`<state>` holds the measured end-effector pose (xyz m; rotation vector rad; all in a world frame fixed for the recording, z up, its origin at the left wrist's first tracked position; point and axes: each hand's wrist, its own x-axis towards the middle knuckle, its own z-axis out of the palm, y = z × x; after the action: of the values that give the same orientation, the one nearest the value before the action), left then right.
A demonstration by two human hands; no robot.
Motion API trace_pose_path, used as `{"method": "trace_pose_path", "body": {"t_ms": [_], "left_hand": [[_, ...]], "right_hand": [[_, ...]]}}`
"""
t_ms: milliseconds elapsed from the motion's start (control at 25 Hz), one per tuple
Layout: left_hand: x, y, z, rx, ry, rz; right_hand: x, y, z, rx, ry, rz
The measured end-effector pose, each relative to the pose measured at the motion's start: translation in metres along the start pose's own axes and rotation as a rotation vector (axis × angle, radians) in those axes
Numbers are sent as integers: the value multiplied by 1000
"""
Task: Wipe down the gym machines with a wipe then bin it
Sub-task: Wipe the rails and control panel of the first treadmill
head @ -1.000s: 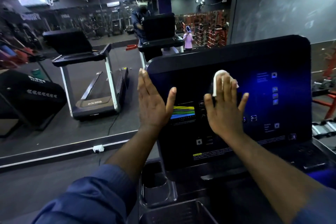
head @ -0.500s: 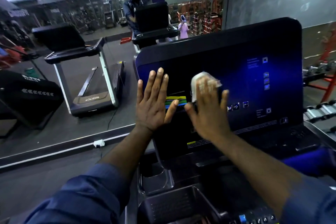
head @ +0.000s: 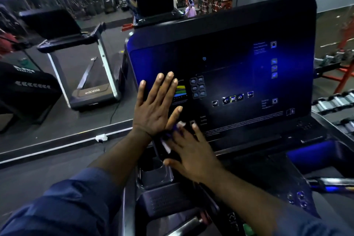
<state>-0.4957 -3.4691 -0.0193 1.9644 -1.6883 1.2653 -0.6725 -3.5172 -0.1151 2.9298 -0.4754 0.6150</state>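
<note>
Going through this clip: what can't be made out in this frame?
Head view:
- wipe: mostly hidden beneath the right hand; only white edges show.
- treadmill console labels: too small and blurred to read.
- coloured chart: left part covered by the left hand.

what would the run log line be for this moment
step: wipe console | right hand: presses wipe flat on console lower left | left hand: flat on console | wipe: not yet binned
</note>
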Motion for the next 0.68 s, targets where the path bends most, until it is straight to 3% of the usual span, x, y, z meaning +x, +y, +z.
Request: {"method": "trace_pose_path", "body": {"t_ms": [80,160,280,320,360,480,520,560,640,680], "left_hand": [[-10,7,-1,-2,-27,41],[-16,15,-1,3,-38,84],[-8,28,-1,-28,-58,101],[1,32,-1,-57,-59,108],[12,35,-1,-91,-57,119],[47,37,-1,-99,-48,140],[59,37,-2,-82,-54,123],[68,36,-3,-63,-62,102],[80,33,-3,-30,-75,70],[83,32,-2,-21,-81,59]], "right_hand": [[-40,12,11,-9,-28,-70],[-67,54,17,-40,36,103],[-59,119,3,197,143,823],[-46,122,-4,283,164,953],[-35,114,-10,292,169,901],[-36,92,-13,-20,39,167],[-36,107,-17,-59,59,110],[-32,125,-21,-51,107,225],[-17,152,-34,161,229,731],[-8,153,-39,244,254,869]]}}
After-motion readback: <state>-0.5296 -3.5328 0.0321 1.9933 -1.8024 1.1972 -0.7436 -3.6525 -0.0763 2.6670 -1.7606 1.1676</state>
